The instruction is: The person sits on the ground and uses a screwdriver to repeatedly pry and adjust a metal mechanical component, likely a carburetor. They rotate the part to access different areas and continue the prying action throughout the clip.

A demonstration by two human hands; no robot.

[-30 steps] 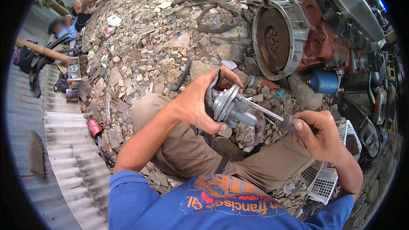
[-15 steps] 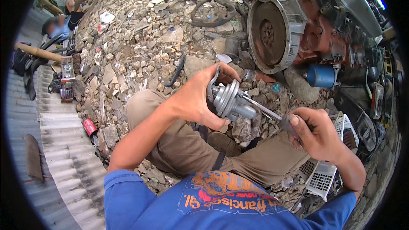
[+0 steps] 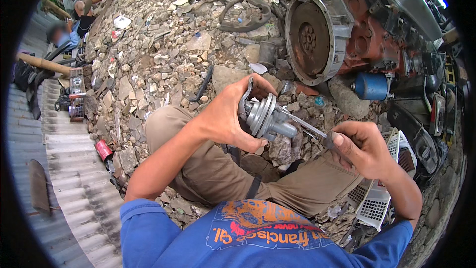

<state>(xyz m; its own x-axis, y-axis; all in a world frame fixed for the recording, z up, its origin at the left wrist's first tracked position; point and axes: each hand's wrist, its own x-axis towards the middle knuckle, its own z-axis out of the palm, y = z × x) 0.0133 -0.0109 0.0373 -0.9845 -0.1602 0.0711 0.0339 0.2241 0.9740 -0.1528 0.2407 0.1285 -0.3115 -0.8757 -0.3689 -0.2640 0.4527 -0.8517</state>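
My left hand (image 3: 225, 114) grips a silver metal part (image 3: 260, 116) with a round layered flange, a stubby cylindrical spout and a bent plate on the palm side; some fingers are hidden behind it. My right hand (image 3: 357, 146) is closed around the dark handle of a screwdriver (image 3: 302, 121), whose shiny shaft reaches to the upper right side of the part. Exactly where the tip sits is hard to make out. Both hands are above my bent legs in khaki trousers (image 3: 193, 168).
An engine (image 3: 372, 44) with a bellhousing (image 3: 317, 37) and blue cylinder (image 3: 369, 85) lies at right, beside white plastic crates (image 3: 372, 211). Rubble ground (image 3: 153, 39) stretches ahead, with a looped rubber strip (image 3: 245, 22). Corrugated sheets (image 3: 69, 168) lie left. Two other people (image 3: 77, 10) sit back left.
Both hands, with the metal part and screwdriver, have shifted slightly left in the picture, as has the background. The screwdriver stays at the part; my grip looks much the same.
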